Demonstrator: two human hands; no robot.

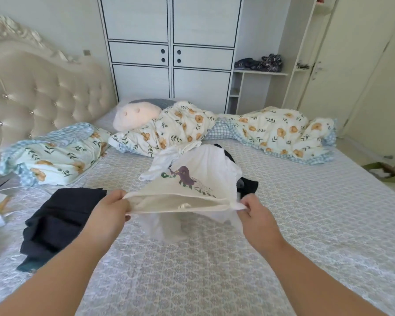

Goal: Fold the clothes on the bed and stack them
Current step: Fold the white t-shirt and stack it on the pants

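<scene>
White wardrobe (170, 49) behind bed; tufted headboard (39, 94) left.

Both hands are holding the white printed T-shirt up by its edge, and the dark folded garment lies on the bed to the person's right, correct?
Not quite. The head view shows the dark garment to the person's left. Both the left hand and right hand do hold the white T-shirt.

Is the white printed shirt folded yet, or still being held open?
Not folded. Left hand and right hand pinch one edge of the white printed shirt, holding it spread above the bed; the rest hangs loose.
</scene>
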